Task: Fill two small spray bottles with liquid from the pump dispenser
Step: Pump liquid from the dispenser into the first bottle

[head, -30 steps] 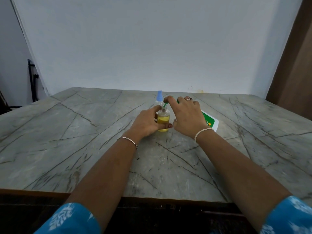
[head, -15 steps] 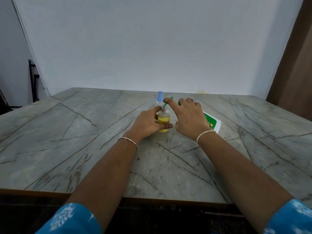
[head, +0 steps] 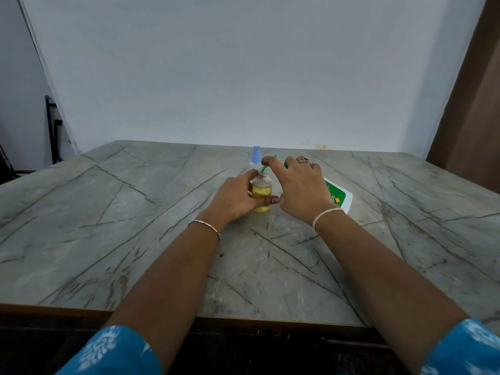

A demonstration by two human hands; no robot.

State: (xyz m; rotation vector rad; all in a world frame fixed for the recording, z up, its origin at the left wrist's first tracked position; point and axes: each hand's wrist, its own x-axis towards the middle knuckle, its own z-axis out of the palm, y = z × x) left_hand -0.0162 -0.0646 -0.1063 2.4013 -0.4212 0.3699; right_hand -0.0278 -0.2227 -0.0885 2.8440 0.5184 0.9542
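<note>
The open spray bottle (head: pixel 262 192) stands upright on the table (head: pixel 135 226), near its middle, with yellow liquid up to about the shoulder. It looks like thin clear plastic: light, easy to tip, likely to dent under a hard squeeze, and slippery if liquid runs down the wall. I judge the correct hold to be low on the body, below the shoulder, with the neck left free.

My left hand (head: pixel 235 198) grasps it there, thumb across the front and fingers wrapped behind. The green nozzle (head: pixel 264 167) of the pump dispenser (head: pixel 339 197) meets the bottle mouth. The dispenser is tilted toward the bottle, heavier than it and stiff. My right hand (head: pixel 300 188) is curled over the dispenser's head, forefinger lying along the nozzle.

The second spray bottle (head: pixel 255 157), blue sprayer fitted, stands just behind. Its contents cannot be read.
</note>
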